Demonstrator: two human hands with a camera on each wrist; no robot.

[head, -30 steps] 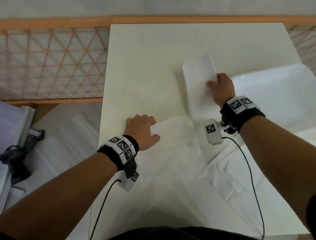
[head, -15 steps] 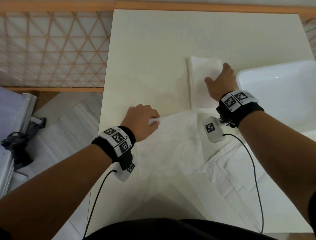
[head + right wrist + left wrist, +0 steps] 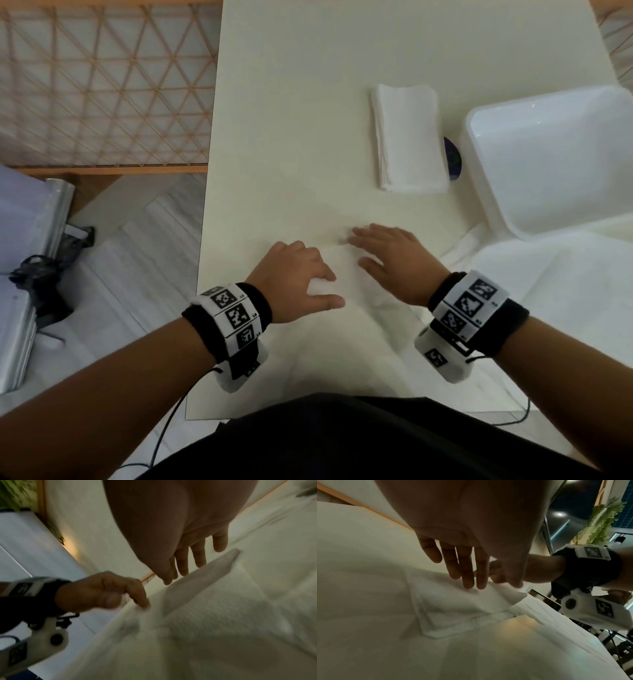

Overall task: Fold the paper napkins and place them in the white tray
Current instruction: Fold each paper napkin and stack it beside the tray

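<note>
A flat white napkin (image 3: 356,291) lies on the cream table (image 3: 291,137) in front of me. My left hand (image 3: 325,289) pinches its left edge between thumb and forefinger; the right wrist view shows that hand (image 3: 102,592) curled at the napkin's (image 3: 214,608) rim. My right hand (image 3: 358,250) rests open with straight fingers (image 3: 181,563) over the napkin's far edge. A folded napkin (image 3: 407,137) lies farther back. The white tray (image 3: 486,178) stands to its right. In the left wrist view a flap of the napkin (image 3: 462,608) rises by my thumb.
More loose napkins (image 3: 548,291) are spread at the right, just in front of the tray. A small purple disc (image 3: 454,159) lies between the folded napkin and the tray. The table's left edge drops to the floor, with a wooden lattice rail (image 3: 102,85) beyond.
My right hand has let go of the folded napkin and come back beside my left hand on the flat napkin. The folded napkin stays where it was laid.
</note>
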